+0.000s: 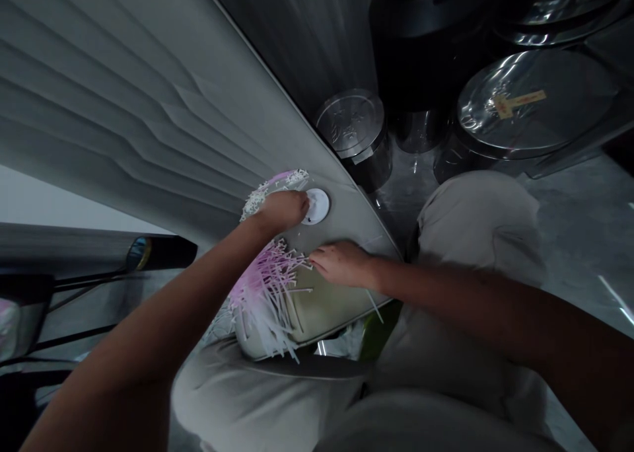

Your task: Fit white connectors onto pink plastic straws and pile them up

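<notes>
My left hand is closed, its fingertips down at a small round white dish on the grey padded seat. Whatever those fingers hold is hidden. Lower and to the right, my right hand is pinched, with its fingertips at the edge of a pile of thin pink-and-white strips with bent ends. Whether a strip is in that pinch is too dim to tell. Beyond my left hand lies a second heap of short, pale curled pieces, partly covered by the hand.
A ribbed grey backrest rises at the upper left. To the right stand a lidded clear container and a larger round one with tape on its lid. My knees flank the seat. Loose strips lie near its right edge.
</notes>
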Demonstrator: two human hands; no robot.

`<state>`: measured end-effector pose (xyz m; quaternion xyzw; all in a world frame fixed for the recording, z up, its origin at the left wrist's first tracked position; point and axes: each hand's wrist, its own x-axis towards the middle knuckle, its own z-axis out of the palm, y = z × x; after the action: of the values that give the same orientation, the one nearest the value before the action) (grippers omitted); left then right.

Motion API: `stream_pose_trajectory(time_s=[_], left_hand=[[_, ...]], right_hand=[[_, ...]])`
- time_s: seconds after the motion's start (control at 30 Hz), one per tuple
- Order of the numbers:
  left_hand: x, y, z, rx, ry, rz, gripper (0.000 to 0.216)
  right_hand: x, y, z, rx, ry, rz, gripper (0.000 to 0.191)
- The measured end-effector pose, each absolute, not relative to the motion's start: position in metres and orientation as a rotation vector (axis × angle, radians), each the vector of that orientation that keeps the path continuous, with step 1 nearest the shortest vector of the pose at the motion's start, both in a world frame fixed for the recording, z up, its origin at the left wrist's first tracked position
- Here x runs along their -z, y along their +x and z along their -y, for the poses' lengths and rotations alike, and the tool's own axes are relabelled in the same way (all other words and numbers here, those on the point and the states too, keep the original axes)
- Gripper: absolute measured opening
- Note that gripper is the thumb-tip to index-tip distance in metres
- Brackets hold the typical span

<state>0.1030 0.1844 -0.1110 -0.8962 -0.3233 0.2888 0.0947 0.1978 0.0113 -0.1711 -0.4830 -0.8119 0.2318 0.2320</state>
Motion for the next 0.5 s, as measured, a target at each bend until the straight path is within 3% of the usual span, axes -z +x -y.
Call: stream_pose_trajectory(time_s=[0.5], left_hand=[[0.12,0.117,-0.173,-0.977,-2.667,0.909,0.041]], right_hand=[[0.173,0.196,-0.013,-0.688,-1.354,2.233,0.033]])
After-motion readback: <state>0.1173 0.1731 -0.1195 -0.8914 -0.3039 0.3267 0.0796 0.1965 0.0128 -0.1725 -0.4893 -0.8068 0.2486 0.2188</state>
